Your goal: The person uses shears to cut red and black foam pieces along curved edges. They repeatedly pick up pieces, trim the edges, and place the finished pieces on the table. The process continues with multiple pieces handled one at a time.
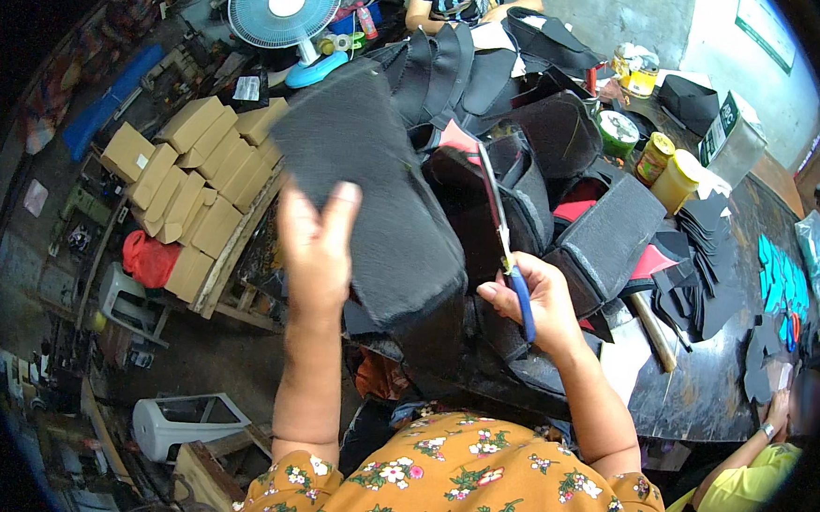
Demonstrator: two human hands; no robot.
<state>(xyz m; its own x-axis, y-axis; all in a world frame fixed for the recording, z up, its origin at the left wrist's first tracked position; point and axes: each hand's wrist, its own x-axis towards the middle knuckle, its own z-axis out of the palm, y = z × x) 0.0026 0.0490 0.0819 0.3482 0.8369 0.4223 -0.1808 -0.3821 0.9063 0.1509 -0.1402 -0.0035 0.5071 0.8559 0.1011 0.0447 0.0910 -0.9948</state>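
Observation:
My left hand [315,250] is at the left edge of a large black fabric bag piece [368,178]. The thumb lies on its face, and the fingers, blurred, are at its edge. This piece is tilted up above the table, in front of other black pieces. My right hand [543,306] grips a pair of scissors [512,272] with blue handles, blades pointing up and away. The blades stand close to a pink-red patch [459,139] among black sewn pieces [517,187]. Beside my right hand are more black padded bag pieces [613,236].
Small cardboard boxes [215,150] are stacked at left, near a blue fan [286,14]. A hammer [651,329], yellow jars [678,178] and turquoise cut pieces [780,274] lie on the dark table [702,387]. One person [458,1] sits opposite, another [743,492] at right.

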